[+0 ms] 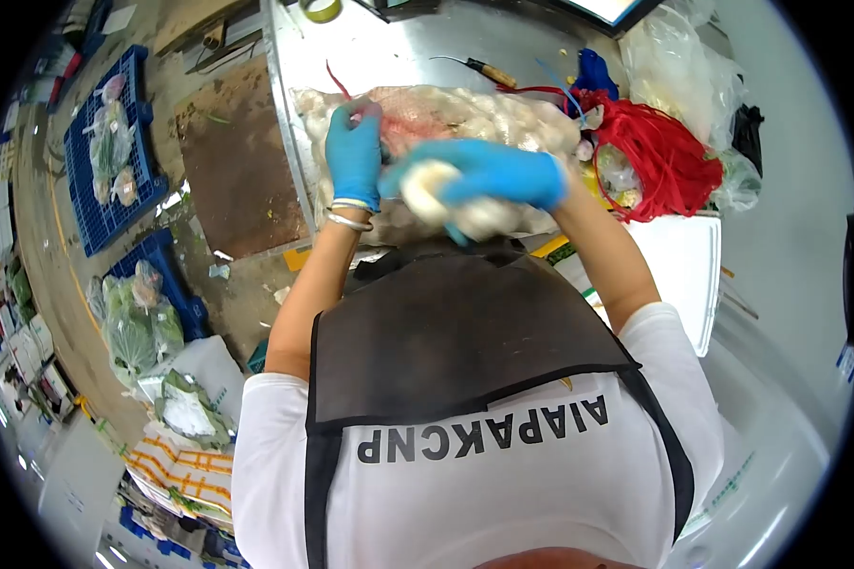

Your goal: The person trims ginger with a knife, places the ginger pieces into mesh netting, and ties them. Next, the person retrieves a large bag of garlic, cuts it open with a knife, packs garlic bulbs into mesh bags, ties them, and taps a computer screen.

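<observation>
A large mesh sack (512, 119) full of pale, round, lumpy items lies on the metal table (403, 43). My left hand (354, 152), in a blue glove, is closed at the sack's left part, by a reddish patch of netting; what its fingers hold is too small to name. Over the sack's front middle, my right hand (493, 175), also blue-gloved, is blurred by motion. Its fingers are round a whitish, roundish item (429, 190), with another pale lump just below it. A thin red strand rises beside my left hand.
Behind the sack lies a hooked tool with a wooden handle (491, 73). Red netting (659, 161) and clear plastic bags (674, 71) are at the right, above a white foam box (678, 275). Blue pallets (114, 142) with bagged produce stand on the floor at left.
</observation>
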